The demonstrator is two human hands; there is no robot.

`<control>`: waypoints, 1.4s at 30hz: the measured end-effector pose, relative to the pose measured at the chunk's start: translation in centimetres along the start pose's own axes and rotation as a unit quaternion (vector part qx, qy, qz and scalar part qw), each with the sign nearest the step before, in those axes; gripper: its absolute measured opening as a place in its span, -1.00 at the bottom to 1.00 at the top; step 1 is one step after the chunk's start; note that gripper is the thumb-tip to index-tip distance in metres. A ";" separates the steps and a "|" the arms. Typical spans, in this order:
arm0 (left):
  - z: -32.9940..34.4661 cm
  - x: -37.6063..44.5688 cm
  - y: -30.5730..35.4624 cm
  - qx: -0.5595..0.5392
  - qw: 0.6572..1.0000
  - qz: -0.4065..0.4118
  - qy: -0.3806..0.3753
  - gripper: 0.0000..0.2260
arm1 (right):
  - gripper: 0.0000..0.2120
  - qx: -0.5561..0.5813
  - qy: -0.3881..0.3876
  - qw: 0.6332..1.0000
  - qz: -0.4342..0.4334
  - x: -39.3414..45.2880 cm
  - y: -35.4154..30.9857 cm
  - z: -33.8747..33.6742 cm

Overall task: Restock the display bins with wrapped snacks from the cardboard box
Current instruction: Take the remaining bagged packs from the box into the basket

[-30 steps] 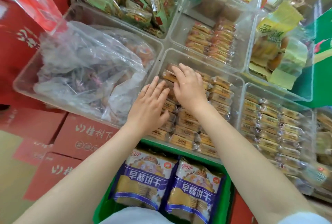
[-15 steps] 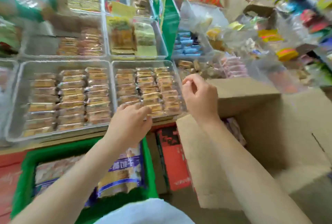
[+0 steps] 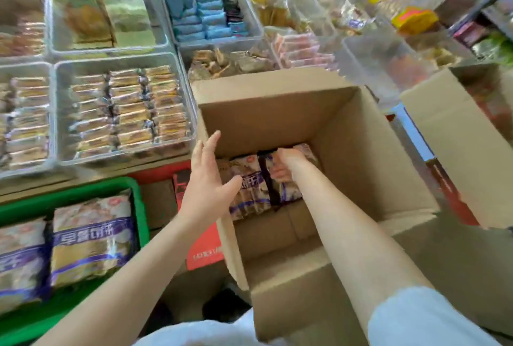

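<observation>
Two hands: both were down at the cardboard box (image 3: 347, 134), flaps splayed open, plain brown corrugated walls
Right hand (image 3: 286, 165): deep inside the box, fingers curled round the top of a snack pack (image 3: 288, 190), glossy crinkly wrapper, white and purple
Left hand (image 3: 208, 179): fingers straight and spread, holding nothing, hovering right at the box's left wall, thumb over a second snack pack (image 3: 247, 193)
Room in the box: packs sat only at the far end of the floor, the near half was bare cardboard, so plenty of space round the forearm
Left edge: the box wall stood just beside a clear display bin (image 3: 61, 112), hard see-through plastic with rounded corners, filled with neat rows of small wrapped bars
Green crate (image 3: 116, 187): lower left, smooth plastic rim, same kind of purple-banded packs lying flat in it
Farther back: more clear bins with mixed sweets, too blurry to tell what
</observation>
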State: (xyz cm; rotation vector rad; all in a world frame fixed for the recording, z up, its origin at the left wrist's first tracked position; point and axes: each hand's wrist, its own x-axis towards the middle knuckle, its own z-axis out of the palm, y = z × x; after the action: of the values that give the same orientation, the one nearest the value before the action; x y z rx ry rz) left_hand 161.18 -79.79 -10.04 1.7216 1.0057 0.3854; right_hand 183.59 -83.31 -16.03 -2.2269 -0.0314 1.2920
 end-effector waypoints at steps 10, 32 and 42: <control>-0.1 0.0 -0.5 0.014 0.999 -0.012 0.028 -0.20 | -0.43 -0.160 -0.072 0.984 0.041 7.1 4.2 6.4; 1.0 0.1 0.3 0.006 0.999 -0.025 0.038 -0.26 | -0.14 -0.236 0.055 0.970 -0.008 8.4 3.1 6.3; 0.8 0.1 -0.1 0.001 0.999 -0.029 0.037 -0.25 | -0.25 -0.059 -0.073 0.995 -0.021 8.1 4.8 7.5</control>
State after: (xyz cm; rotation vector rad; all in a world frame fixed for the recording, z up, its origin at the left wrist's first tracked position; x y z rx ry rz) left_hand 161.76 -80.24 -10.43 1.6855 1.1073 0.4138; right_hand 180.71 -81.62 -27.58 -2.2125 -0.2123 1.4614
